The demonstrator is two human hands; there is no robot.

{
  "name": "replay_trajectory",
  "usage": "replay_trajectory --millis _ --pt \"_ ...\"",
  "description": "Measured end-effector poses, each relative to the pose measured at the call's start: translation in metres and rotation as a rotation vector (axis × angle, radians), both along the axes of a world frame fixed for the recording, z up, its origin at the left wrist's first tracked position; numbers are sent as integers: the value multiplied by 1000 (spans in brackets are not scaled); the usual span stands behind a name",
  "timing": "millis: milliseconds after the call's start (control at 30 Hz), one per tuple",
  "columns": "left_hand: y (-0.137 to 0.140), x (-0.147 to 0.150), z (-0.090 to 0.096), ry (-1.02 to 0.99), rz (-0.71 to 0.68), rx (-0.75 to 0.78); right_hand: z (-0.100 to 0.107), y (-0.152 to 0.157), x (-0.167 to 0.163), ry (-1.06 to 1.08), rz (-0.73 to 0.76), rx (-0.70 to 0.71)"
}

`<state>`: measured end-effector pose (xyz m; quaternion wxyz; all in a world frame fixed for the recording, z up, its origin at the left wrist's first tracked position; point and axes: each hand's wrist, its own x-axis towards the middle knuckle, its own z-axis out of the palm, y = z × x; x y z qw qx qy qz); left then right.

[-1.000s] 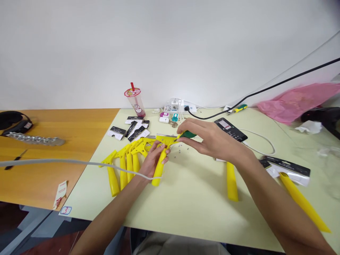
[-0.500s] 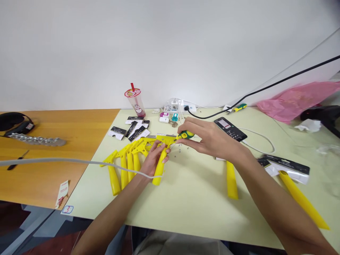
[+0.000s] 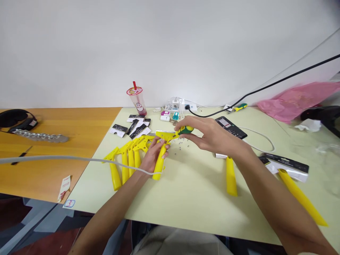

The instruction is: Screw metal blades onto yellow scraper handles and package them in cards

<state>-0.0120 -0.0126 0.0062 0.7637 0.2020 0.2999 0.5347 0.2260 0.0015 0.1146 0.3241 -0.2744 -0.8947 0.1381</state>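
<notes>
My left hand (image 3: 151, 156) is closed around the handle of a yellow scraper (image 3: 159, 163), its wide head pointing away from me. In my right hand (image 3: 209, 132) is a screwdriver (image 3: 187, 130) with a green and yellow handle, pinched between thumb and fingers. The screwdriver's tip meets the scraper's head near the neck; the exact contact is too small to make out. Beside my left hand several more yellow scrapers (image 3: 123, 164) lie in a row, partly covered by my forearm. Small screws (image 3: 180, 143) are scattered on the table beneath my right hand.
Black and white packages (image 3: 139, 131) lie behind the scrapers, near a drink cup (image 3: 138, 102). A phone (image 3: 231, 127) is partly behind my right wrist. Yellow handle pieces (image 3: 231, 177) flank my right forearm. A grey cable (image 3: 79, 159) crosses above my left wrist.
The view has shifted slightly. My right hand still holds the screwdriver at the scraper's head, its handle turned a little. My left hand keeps the same hold.
</notes>
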Motion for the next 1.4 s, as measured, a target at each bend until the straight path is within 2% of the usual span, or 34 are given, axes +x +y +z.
replay_trajectory --millis 100,233,533,733,900,1000,1100,1233,1400 --pt "0 0 -1 6 -5 8 -2 2 1 -4 -2 66" --pt "-2 2 -1 28 -19 -2 -1 2 4 -24 -40 88" --pt "-3 2 0 50 -29 10 1 -2 4 -38 -88 24" --pt "-2 3 6 43 41 7 21 -18 6 21 -81 22" --pt "-3 -5 13 -17 35 45 36 -26 18 138 -205 -64" --pt "-5 -11 16 -21 13 96 33 -19 22 107 -297 -145" --pt "-5 -14 18 10 -8 128 22 -11 13 23 -339 -162" --pt "-7 -14 22 131 -125 185 7 -4 -8 22 -223 -92" --pt "-12 -10 23 228 -298 249 2 -2 -15 -14 -150 -227"
